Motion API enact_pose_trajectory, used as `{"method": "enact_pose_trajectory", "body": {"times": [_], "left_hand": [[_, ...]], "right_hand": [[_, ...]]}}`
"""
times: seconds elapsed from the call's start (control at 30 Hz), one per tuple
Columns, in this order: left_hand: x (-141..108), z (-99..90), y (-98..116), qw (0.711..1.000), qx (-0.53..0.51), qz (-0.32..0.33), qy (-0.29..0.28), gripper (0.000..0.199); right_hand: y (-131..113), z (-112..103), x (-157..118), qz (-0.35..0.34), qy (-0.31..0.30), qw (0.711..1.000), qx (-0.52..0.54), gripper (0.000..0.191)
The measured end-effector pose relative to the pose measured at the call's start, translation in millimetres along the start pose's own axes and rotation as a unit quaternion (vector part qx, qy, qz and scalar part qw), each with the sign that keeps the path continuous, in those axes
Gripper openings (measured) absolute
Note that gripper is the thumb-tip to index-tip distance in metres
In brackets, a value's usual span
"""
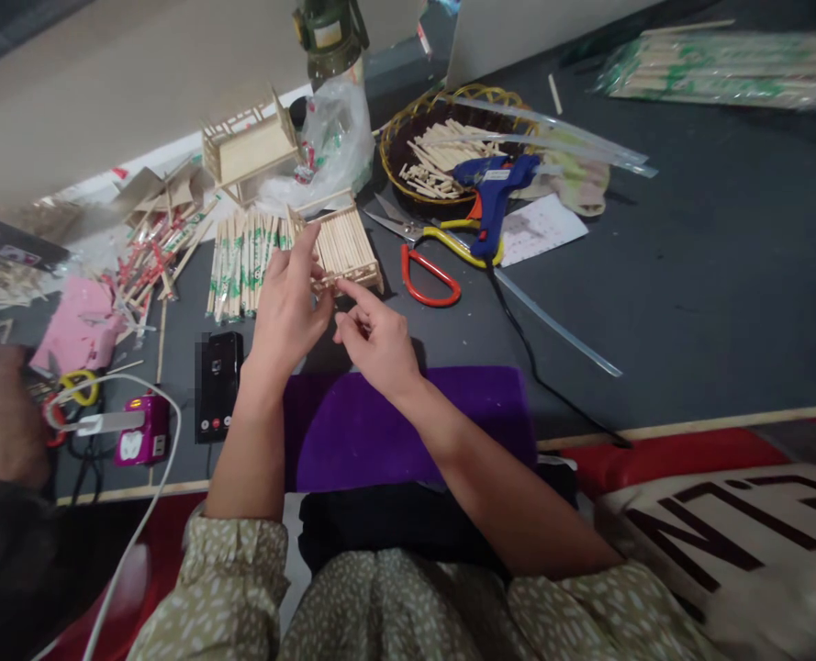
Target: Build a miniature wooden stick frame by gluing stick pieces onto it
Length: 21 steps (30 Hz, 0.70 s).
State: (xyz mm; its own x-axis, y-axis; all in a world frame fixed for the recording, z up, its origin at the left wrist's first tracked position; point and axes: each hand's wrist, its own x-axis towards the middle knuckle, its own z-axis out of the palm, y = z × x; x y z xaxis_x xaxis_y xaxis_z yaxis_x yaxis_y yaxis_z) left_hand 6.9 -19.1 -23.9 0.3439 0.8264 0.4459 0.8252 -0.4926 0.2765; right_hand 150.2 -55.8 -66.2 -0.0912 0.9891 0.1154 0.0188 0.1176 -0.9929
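Note:
A small model built of wooden sticks (347, 240), with a slatted top and low railings, sits on the dark table in front of me. My left hand (289, 298) grips its near left corner, thumb at the front railing and index finger up along the left side. With its index finger stretched out, my right hand (378, 338) touches the front railing; its other fingers curl loosely and hold nothing visible. Wrapped chopsticks (242, 262) lie in a row beside my left hand. Red-and-yellow-handled scissors (430, 275) and a blue glue gun (494, 197) lie to the right.
A wicker basket (388, 151) holds cut sticks. Behind stands a larger stick model (252, 151) near a plastic bag (339, 138). A phone (220, 381), pink charger (142, 431) and white cable are at left, near another person's limb (5, 413). Glue sticks (565, 326) lie right.

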Motion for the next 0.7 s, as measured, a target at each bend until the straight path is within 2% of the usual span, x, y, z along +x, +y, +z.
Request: {"method": "enact_pose_trajectory", "body": {"times": [0.5,0.7], "left_hand": [[-2.1,1.4,-2.9,1.0,-0.006,-0.015,-0.009,0.061],[-0.6,-0.2,-0.8,1.0,0.0,-0.011,-0.013,0.063]], "right_hand": [[0.1,0.0,-1.5,0.011,0.012,0.999,-0.046,0.029],[0.1,-2.9,2.2,0.06,0.016,0.995,-0.073,0.021]]}}
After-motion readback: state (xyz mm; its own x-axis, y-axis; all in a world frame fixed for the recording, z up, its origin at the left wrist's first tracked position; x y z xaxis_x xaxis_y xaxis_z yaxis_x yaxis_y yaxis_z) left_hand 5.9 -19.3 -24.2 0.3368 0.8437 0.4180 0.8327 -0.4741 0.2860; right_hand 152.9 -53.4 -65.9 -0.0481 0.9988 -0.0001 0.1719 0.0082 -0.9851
